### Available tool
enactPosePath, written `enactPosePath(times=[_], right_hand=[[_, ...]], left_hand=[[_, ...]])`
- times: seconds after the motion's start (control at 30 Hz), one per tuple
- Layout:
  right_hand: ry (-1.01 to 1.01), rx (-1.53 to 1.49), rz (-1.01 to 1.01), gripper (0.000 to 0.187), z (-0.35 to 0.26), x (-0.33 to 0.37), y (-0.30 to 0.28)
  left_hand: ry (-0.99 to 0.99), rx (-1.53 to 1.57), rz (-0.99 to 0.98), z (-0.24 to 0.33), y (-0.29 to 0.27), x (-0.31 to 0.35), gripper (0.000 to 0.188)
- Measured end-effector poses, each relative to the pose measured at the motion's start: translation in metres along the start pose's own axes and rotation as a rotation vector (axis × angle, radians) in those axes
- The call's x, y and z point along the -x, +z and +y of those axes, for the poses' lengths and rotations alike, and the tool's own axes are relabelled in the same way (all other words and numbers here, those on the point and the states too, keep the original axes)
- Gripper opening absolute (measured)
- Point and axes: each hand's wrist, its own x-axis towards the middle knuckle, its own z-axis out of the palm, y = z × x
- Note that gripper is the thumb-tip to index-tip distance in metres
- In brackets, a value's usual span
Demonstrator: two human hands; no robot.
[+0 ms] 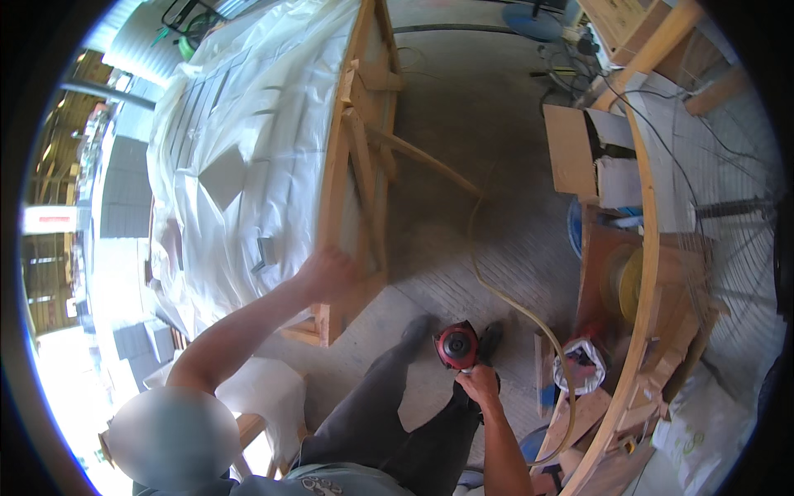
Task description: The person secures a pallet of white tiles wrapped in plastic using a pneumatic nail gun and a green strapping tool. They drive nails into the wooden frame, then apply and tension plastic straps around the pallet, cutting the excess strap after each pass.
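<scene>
At the low centre, my right hand [481, 386] is wrapped round the handle of a red nail gun [457, 344] with a round black cap, held over my feet. My left arm stretches forward from the lower left. Motion blurs my left hand [329, 271] at the near right edge of a wooden frame [332, 207], so its fingers do not show clearly. Beside that hand, translucent plastic sheeting [281, 132] covers a large stack of grey, flat-sided pieces [222, 175].
A wooden brace [430, 161] slants from the frame to the floor. A yellowish hose [517, 304] runs across the concrete at my right. Beyond it stand an opened cardboard box [569, 150], a lined bucket [581, 368] and a curved wooden rail [648, 240] with scrap wood.
</scene>
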Motion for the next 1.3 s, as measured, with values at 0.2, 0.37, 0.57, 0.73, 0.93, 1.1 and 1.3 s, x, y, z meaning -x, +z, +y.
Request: enactPosePath(times=[0.2,0.37,0.57,0.73,0.93,1.1,1.3], right_hand=[[0.069,-0.227,0.111,0.023,-0.032,0.067,0.008],[0.210,-0.665,0.088,0.018,-0.054,0.123,0.046],[0.470,-1.487,0.168,0.020,-0.089,0.168,0.122],[0.434,-1.929,0.311,0.023,-0.131,0.194,0.194],[0.241,-2.458,0.405,0.023,-0.188,0.196,0.264],[0.087,-2.723,0.436,0.028,-0.230,0.173,0.309],[-0.221,-2.803,0.390,0.032,-0.268,0.159,0.327]], left_hand=[[-0.010,-0.131,-0.199,-0.022,0.033,-0.020,0.024],[0.052,-0.147,-0.236,-0.019,0.036,-0.024,0.027],[0.278,-0.191,-0.121,-0.020,0.022,-0.008,0.035],[0.180,-0.227,-0.075,-0.008,0.023,-0.003,0.042],[0.091,-0.102,-0.008,0.007,0.017,0.005,0.039],[0.001,-0.118,-0.050,0.015,0.018,0.005,0.040],[-0.024,-0.145,-0.043,0.015,0.027,0.004,0.041]])
